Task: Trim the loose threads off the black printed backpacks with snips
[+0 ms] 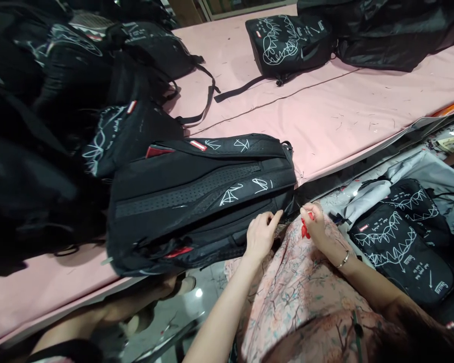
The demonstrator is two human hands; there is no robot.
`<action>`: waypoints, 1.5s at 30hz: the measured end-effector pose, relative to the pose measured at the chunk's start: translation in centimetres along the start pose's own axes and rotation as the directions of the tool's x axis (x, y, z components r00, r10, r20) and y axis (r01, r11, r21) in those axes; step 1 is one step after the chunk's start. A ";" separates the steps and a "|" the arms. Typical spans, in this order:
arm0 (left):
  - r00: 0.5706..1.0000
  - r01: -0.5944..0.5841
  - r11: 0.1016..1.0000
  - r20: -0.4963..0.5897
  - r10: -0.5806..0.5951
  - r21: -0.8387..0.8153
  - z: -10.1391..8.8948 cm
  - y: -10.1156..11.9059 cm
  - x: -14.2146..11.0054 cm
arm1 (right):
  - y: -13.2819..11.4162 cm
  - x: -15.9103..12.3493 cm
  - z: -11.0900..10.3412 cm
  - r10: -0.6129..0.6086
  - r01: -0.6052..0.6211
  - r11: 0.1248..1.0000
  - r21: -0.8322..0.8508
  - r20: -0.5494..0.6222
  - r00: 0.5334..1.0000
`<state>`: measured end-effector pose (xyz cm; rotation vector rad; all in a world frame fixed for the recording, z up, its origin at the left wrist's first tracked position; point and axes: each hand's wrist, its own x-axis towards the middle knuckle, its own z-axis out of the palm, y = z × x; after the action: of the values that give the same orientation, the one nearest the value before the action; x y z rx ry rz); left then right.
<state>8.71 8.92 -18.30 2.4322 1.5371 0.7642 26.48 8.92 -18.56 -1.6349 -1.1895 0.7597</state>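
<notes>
A black backpack (pixel 200 196) with white scribble print and red tabs lies on its side at the near edge of a pink table (pixel 325 116). My left hand (pixel 260 234) rests against the backpack's lower right corner, fingers curled in a pinch on its edge. My right hand (pixel 315 224) is just right of it, closed round a small red tool (pixel 305 229) that looks like thread snips. A thin bracelet sits on my right wrist. My lap is covered by a pink flowered cloth (pixel 298 297).
A heap of black backpacks (pixel 60 101) fills the left of the table. Another printed backpack (pixel 287 43) lies at the far side beside black fabric (pixel 382 30). More printed bags (pixel 397 242) lie low on the right. Another person's legs (pixel 109 312) show under the table edge.
</notes>
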 end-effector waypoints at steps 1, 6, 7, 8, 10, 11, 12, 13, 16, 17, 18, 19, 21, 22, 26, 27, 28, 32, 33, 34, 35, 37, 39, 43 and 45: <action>1.000 0.018 1.000 -0.019 -0.018 0.023 0.4 -0.1 0.4 | 0.1 -0.2 0.2 -0.009 0.009 1.000 -0.002 0.023 1.000; 0.991 0.097 0.995 -0.093 -0.098 -0.018 1.0 -0.1 1.3 | 0.1 -1.1 0.5 -0.029 0.043 0.995 -0.094 0.153 0.988; 0.988 0.117 0.992 -0.101 -0.121 -0.041 1.0 0.0 1.3 | 0.0 -1.1 0.4 -0.030 0.053 0.991 -0.123 0.181 0.983; 0.983 0.144 0.987 -0.109 -0.151 -0.067 1.0 0.0 1.2 | -0.1 -1.1 0.3 -0.034 0.067 0.987 -0.148 0.214 0.976; 0.964 0.217 0.968 -0.128 -0.233 -0.125 1.1 0.0 1.3 | -0.4 -1.2 0.1 -0.053 0.110 0.976 -0.188 0.288 0.956; 0.950 0.258 0.952 -0.135 -0.281 -0.164 1.2 0.0 1.3 | -0.5 -1.2 0.0 -0.064 0.134 0.970 -0.202 0.317 0.946; 0.935 0.296 0.932 -0.137 -0.328 -0.209 1.3 -0.1 1.4 | -0.6 -1.2 0.0 -0.077 0.155 0.965 -0.212 0.336 0.939; 0.919 0.329 0.908 -0.132 -0.371 -0.259 1.3 -0.3 1.6 | -0.6 -1.2 -0.1 -0.090 0.173 0.960 -0.220 0.345 0.934; 0.887 0.386 0.827 -0.081 -0.454 -0.408 1.3 -0.8 1.8 | -0.7 -1.3 -0.2 -0.132 0.221 0.950 -0.220 0.357 0.925; 0.882 0.393 0.803 -0.062 -0.466 -0.448 1.3 -1.0 1.8 | -0.7 -1.3 -0.3 -0.151 0.242 0.947 -0.212 0.372 0.916; 0.879 0.396 0.782 -0.046 -0.474 -0.482 1.3 -1.2 1.8 | -0.7 -1.3 -0.3 -0.170 0.265 0.942 -0.205 0.389 0.906; 0.877 0.398 0.763 -0.034 -0.480 -0.509 1.3 -1.3 1.7 | -0.7 -1.3 -0.3 -0.190 0.289 0.936 -0.203 0.401 0.896; 0.873 0.398 0.736 -0.020 -0.487 -0.547 1.3 -1.5 1.6 | -0.7 -1.3 -0.3 -0.227 0.335 0.918 -0.213 0.413 0.882; 0.871 0.397 0.726 -0.017 -0.490 -0.561 1.3 -1.6 1.5 | -0.7 -1.3 -0.2 -0.241 0.354 0.908 -0.224 0.412 0.879; 0.868 0.391 0.701 -0.015 -0.496 -0.596 1.3 -1.6 1.4 | -0.5 -1.2 0.3 -0.294 0.416 0.870 -0.265 0.401 0.868; 0.868 0.388 0.698 -0.014 -0.496 -0.602 1.3 -1.6 1.4 | -0.4 -1.1 0.4 -0.310 0.432 0.861 -0.270 0.395 0.865; 0.869 0.387 0.695 -0.013 -0.494 -0.606 1.3 -1.6 1.4 | -0.3 -1.1 0.5 -0.325 0.446 0.853 -0.271 0.392 0.861; 0.867 0.386 0.688 -0.013 -0.498 -0.615 1.2 -1.5 1.4 | 0.1 -0.9 0.6 -0.357 0.481 0.841 -0.250 0.411 0.839; 0.866 0.386 0.686 -0.012 -0.499 -0.617 1.2 -1.5 1.4 | 0.1 -0.9 0.7 -0.360 0.487 0.838 -0.245 0.421 0.832; 0.866 0.387 0.683 -0.011 -0.501 -0.619 1.2 -1.6 1.4 | 0.2 -0.8 0.7 -0.361 0.491 0.836 -0.245 0.429 0.828; 0.865 0.388 0.680 -0.010 -0.502 -0.622 1.3 -1.6 1.4 | 0.2 -0.8 0.7 -0.359 0.493 0.834 -0.247 0.433 0.826; 0.864 0.388 0.672 -0.007 -0.504 -0.630 1.3 -1.5 1.4 | 0.2 -0.8 0.8 -0.354 0.492 0.833 -0.253 0.439 0.826; 0.863 0.379 0.658 -0.008 -0.504 -0.651 1.2 -1.2 1.5 | -0.1 -0.8 0.9 -0.345 0.477 0.844 -0.246 0.432 0.833; 0.920 0.320 0.633 0.073 -0.384 -0.705 -1.0 0.2 1.1 | -0.7 -0.8 0.4 -0.234 0.313 0.932 -0.182 0.356 0.905; 0.965 0.261 0.715 0.158 -0.210 -0.649 -2.5 0.6 0.5 | -0.6 -0.7 -0.2 -0.155 0.205 0.966 -0.155 0.286 0.946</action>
<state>8.04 8.75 -15.77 1.6765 1.2194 0.9528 26.20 8.29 -17.94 -1.5743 -1.6249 0.7934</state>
